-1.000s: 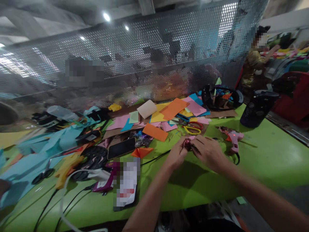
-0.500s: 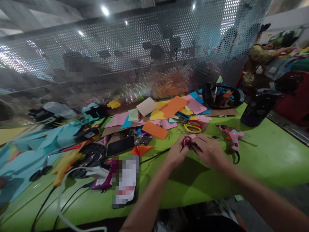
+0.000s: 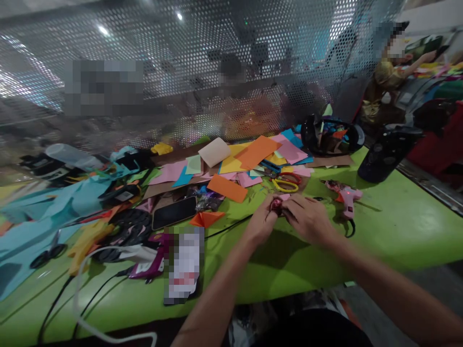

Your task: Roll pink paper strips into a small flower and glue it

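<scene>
Both hands are together just above the green table. A small, round, dark pink-red piece (image 3: 277,205) with a shiny look sits between them; its kind cannot be made out. My left hand (image 3: 262,222) is closed on it from the left. On its other side, my right hand (image 3: 307,218) has bent fingers pressed against the piece, partly hiding it. Beyond my hands lie scissors with yellow handles (image 3: 284,186) and red ones (image 3: 292,177). A pink glue gun (image 3: 349,200) with a small red light rests to the right.
Coloured paper sheets (image 3: 257,152) cover the table's back. A dark tumbler (image 3: 385,156) stands at the right. To the left are a phone (image 3: 174,213), a yellow glue gun (image 3: 87,243), a purple glue gun (image 3: 154,260) and cables. A person (image 3: 388,72) is at the far right.
The view has shifted slightly, so the table's things appear a little further left and higher. Both hands keep hold of the small piece, with barely any change in their fingers.
</scene>
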Demonstrator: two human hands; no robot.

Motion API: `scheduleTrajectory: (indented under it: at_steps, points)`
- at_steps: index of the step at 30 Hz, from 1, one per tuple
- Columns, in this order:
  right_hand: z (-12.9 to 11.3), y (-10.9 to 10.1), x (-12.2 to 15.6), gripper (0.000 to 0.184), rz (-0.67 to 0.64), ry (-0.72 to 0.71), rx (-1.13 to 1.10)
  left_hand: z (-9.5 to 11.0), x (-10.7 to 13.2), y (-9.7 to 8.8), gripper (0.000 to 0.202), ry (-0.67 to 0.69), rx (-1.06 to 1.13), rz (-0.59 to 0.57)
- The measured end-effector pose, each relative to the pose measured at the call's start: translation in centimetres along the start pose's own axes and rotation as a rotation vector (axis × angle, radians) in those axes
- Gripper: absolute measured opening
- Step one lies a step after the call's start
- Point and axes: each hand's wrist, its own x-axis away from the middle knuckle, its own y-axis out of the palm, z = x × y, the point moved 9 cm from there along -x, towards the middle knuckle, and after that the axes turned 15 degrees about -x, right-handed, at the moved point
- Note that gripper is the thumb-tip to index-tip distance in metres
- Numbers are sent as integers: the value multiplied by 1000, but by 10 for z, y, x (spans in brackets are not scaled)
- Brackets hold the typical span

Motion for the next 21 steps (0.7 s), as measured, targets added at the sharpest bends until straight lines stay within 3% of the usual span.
scheduleTrajectory:
  at_steps: [11, 21]
  points:
    - [-1, -4, 0, 16, 33, -47, -21, -3, 0, -2, 20, -1, -1, 25]
    - [17, -11, 1, 12, 92, 99, -340, -6, 1, 0, 17, 6, 118, 12]
